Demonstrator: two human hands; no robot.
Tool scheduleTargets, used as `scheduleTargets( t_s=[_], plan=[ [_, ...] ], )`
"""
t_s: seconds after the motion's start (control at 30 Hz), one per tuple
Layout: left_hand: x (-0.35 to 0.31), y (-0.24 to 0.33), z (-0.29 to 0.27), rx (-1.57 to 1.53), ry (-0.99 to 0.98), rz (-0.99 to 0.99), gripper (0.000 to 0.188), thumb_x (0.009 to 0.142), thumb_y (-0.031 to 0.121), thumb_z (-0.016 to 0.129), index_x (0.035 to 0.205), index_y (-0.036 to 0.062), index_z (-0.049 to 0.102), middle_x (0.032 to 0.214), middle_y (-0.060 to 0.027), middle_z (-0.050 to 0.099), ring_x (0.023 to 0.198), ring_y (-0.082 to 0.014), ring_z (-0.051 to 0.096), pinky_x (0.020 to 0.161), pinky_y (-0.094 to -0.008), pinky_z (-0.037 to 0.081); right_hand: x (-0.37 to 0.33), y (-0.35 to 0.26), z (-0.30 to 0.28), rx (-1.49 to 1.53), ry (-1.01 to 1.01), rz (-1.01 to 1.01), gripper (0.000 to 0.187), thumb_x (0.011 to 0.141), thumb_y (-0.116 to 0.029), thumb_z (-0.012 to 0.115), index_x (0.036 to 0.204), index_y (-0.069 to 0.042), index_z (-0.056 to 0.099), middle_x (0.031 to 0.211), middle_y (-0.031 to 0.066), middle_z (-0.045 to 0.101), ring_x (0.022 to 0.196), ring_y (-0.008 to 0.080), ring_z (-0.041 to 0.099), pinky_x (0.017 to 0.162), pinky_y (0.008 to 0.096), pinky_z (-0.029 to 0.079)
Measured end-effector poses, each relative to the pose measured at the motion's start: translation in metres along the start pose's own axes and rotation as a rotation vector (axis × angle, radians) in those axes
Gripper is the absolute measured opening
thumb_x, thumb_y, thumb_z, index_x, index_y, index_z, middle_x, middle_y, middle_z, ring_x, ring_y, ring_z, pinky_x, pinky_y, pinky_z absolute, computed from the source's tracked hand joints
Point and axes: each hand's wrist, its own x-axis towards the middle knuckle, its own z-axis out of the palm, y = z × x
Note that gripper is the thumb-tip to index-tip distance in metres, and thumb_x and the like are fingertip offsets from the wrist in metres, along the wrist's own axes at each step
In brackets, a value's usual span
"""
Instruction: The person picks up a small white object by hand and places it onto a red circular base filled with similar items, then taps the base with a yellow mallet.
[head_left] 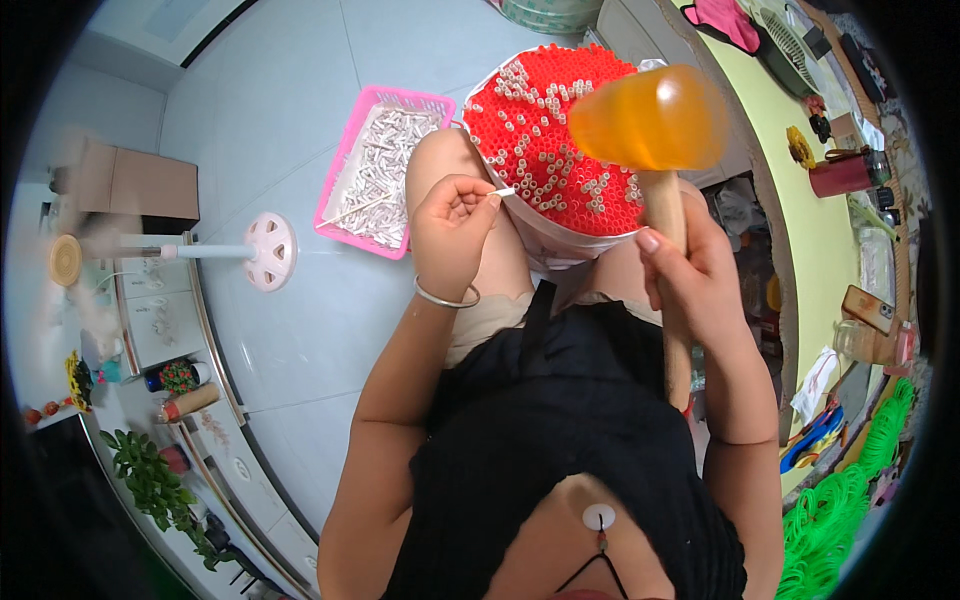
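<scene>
My left hand [452, 222] is closed in a pinch on a small white peg [503, 192], beside the near left rim of a round tub. The tub is packed with upright red tubes [540, 150], and many small white pieces stand among their tops. My right hand [698, 268] wraps round the wooden handle of a mallet [648, 120]. Its translucent amber head is raised and hides part of the tub's right side. Left of my knee, a pink basket [338, 172] holds a heap of loose white pegs [385, 165].
A pale yellow counter [765, 130] runs along my right, bearing a phone [868, 308], scissors [822, 435], jars and a green bundle of strands [835, 530]. To the left, a pink-based stand [270, 252] rests on the tiled floor, before cabinets and a potted plant [150, 475].
</scene>
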Motion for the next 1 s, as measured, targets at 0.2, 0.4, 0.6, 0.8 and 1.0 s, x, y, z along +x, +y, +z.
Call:
scheduleTargets(
  t_s=[0.2, 0.4, 0.6, 0.8, 1.0],
  plan=[
    [-0.008, 0.037, 0.025, 0.611, -0.159, 0.341, 0.009, 0.085, -0.006, 0.065, 0.092, -0.0021, 0.066, 0.081, -0.0053, 0.064, 0.073, -0.0119, 0.06, 0.065, -0.0251, 0.048, -0.013, 0.033, -0.038, 0.117, 0.014, 0.087, 0.027, 0.097, -0.022, 0.063, 0.109, 0.0, 0.053, 0.064, 0.0002, 0.053, 0.044, 0.0069, 0.048, 0.042, 0.0207, 0.039],
    [0.007, 0.035, 0.059, 0.995, -0.413, 0.698, 0.01, 0.08, -0.001, 0.069, 0.089, 0.0005, 0.066, 0.082, -0.0145, 0.063, 0.076, -0.0317, 0.062, 0.069, -0.0383, 0.05, -0.023, 0.048, -0.05, 0.188, 0.034, 0.12, 0.024, 0.095, -0.018, 0.063, 0.107, 0.0, 0.053, 0.073, 0.0028, 0.051, 0.049, 0.0081, 0.05, 0.041, 0.0215, 0.043],
    [0.016, 0.034, 0.074, 1.156, -0.534, 0.737, 0.004, 0.072, -0.001, 0.059, 0.074, 0.0013, 0.056, 0.074, -0.0145, 0.054, 0.074, -0.0332, 0.058, 0.068, -0.0432, 0.048, -0.025, 0.045, -0.047, 0.247, 0.032, 0.108, 0.028, 0.096, -0.017, 0.064, 0.113, 0.001, 0.052, 0.074, 0.0006, 0.055, 0.048, 0.0059, 0.048, 0.044, 0.0198, 0.041],
    [0.018, 0.044, 0.09, 1.312, -0.674, 0.736, 0.002, 0.072, 0.003, 0.059, 0.073, 0.0016, 0.059, 0.074, -0.0141, 0.057, 0.075, -0.0321, 0.059, 0.068, -0.0418, 0.049, -0.027, 0.041, -0.045, 0.202, -0.038, 0.13, 0.025, 0.094, -0.019, 0.065, 0.107, -0.001, 0.053, 0.072, 0.0016, 0.052, 0.049, 0.0071, 0.049, 0.043, 0.0214, 0.041],
    [0.019, 0.045, 0.087, 1.274, -0.644, 0.678, 0.007, 0.073, 0.003, 0.064, 0.079, 0.0011, 0.064, 0.075, -0.0131, 0.059, 0.075, -0.03, 0.061, 0.068, -0.0409, 0.05, -0.03, 0.044, -0.042, 0.167, -0.103, 0.144, 0.031, 0.095, -0.017, 0.065, 0.116, 0.002, 0.053, 0.073, -0.0003, 0.054, 0.049, 0.0056, 0.048, 0.045, 0.0205, 0.04]
  ],
)
